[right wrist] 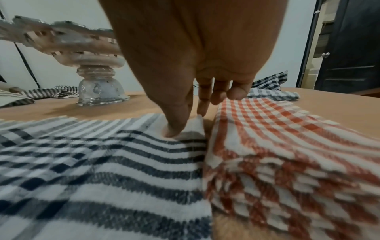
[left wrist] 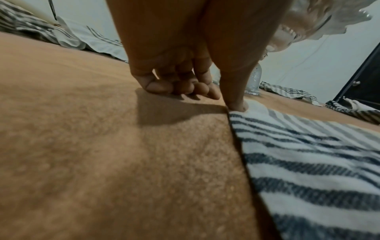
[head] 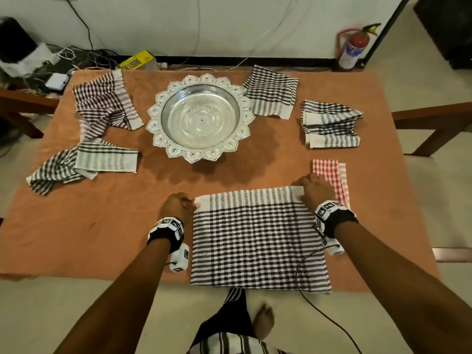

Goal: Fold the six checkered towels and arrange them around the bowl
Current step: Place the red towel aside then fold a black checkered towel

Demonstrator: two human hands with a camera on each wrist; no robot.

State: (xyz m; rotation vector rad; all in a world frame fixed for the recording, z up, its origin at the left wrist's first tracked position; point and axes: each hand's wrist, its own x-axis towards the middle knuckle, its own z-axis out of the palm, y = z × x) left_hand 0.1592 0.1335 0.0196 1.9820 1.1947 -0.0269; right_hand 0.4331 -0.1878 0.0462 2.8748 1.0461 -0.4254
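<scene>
A black-and-white checkered towel (head: 255,238) (left wrist: 308,154) (right wrist: 82,154) lies flat at the table's front edge. My left hand (head: 192,204) (left wrist: 228,102) pinches its far left corner, thumb on top and the other fingers curled on the tablecloth. At the far right corner my right hand (head: 301,192) (right wrist: 189,123) pinches the cloth, which stands slightly raised. The silver pedestal bowl (head: 245,108) (right wrist: 61,40) stands behind. A folded red checkered towel (head: 332,175) (right wrist: 277,138) lies just right of my right hand.
Around the bowl lie a crumpled maroon towel (head: 102,103), a crumpled black one (head: 76,164), a roughly folded one (head: 270,90) and a rumpled one (head: 329,123). A fire extinguisher (head: 353,47) and tangled cables (head: 51,65) are behind the table.
</scene>
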